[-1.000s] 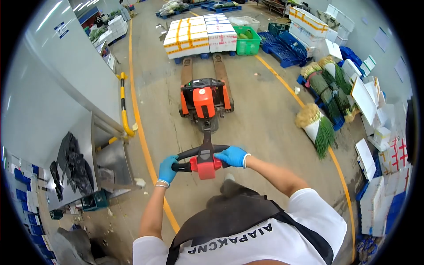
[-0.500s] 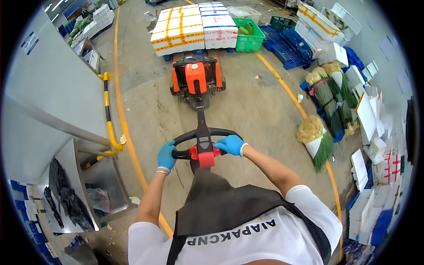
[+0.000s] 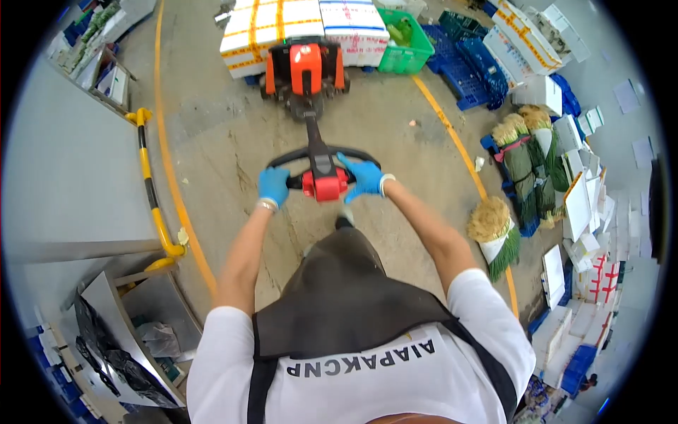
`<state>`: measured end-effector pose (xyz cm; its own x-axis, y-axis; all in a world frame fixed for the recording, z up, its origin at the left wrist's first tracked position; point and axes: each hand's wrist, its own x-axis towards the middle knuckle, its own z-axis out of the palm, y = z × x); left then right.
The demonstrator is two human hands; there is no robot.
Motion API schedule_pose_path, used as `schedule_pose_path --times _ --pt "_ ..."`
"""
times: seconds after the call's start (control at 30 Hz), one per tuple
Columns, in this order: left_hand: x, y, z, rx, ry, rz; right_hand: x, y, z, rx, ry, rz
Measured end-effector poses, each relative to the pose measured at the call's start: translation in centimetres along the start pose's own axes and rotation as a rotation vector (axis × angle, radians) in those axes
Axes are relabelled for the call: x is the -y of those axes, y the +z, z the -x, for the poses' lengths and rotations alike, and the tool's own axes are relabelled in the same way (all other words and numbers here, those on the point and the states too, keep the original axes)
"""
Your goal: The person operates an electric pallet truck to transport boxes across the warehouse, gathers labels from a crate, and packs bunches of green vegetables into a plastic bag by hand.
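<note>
My left hand [image 3: 273, 186], in a blue glove, is wrapped round the left grip of the black handle [image 3: 319, 152] with the red centre. At the handle's right side my right hand [image 3: 363, 177], also blue-gloved, rests with its fingers spread apart. The handle belongs to a red-and-black pallet truck [image 3: 305, 69]. The truck's body stands right against white foam boxes [image 3: 272, 32] bound with yellow tape. Its forks are hidden under the load. Another white box [image 3: 355, 35] and a green crate [image 3: 407, 49] are beside them.
A yellow-and-black barrier [image 3: 150, 184] and a metal table [image 3: 120, 339] with black plastic stand on the left. On the right are bundled green vegetables [image 3: 522, 162], a loose bundle [image 3: 496, 237], blue pallets [image 3: 455, 67] and stacked white boxes [image 3: 565, 332]. Yellow lines mark the floor.
The truck has moved forward, its forks passing out of sight under the boxes and its body now against them. The handle is farther from my body. My right hand's fingers have spread.
</note>
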<state>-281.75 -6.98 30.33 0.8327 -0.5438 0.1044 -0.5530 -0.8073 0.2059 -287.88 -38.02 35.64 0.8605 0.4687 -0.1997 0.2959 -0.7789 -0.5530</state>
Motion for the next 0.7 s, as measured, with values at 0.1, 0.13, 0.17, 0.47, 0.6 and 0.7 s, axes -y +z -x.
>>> schedule_pose_path --times 0.1,0.13,0.17,0.47,0.6,0.7 --pt "2.3 -0.4 -5.3 -0.094 -0.002 0.057 -1.4 -3.1 -4.6 0.040 0.029 -0.047" --pt "2.9 -0.4 -7.1 -0.081 -0.029 0.064 -1.7 -4.5 -6.0 0.021 0.018 -0.040" --pt "3.3 -0.7 -8.8 -0.051 -0.042 0.050 -2.2 -5.6 -7.6 0.104 0.094 -0.045" --pt "3.7 -2.2 -16.6 -0.040 -0.054 0.011 -8.2 -12.5 -14.8 0.166 -0.213 -0.206" --pt "3.8 -5.6 -18.9 0.021 -0.114 0.024 -7.0 -16.2 -16.3 0.097 -0.312 -0.280" --pt "5.1 -5.9 -19.8 0.008 -0.085 0.019 -6.8 -17.0 -17.2 0.108 -0.346 -0.325"
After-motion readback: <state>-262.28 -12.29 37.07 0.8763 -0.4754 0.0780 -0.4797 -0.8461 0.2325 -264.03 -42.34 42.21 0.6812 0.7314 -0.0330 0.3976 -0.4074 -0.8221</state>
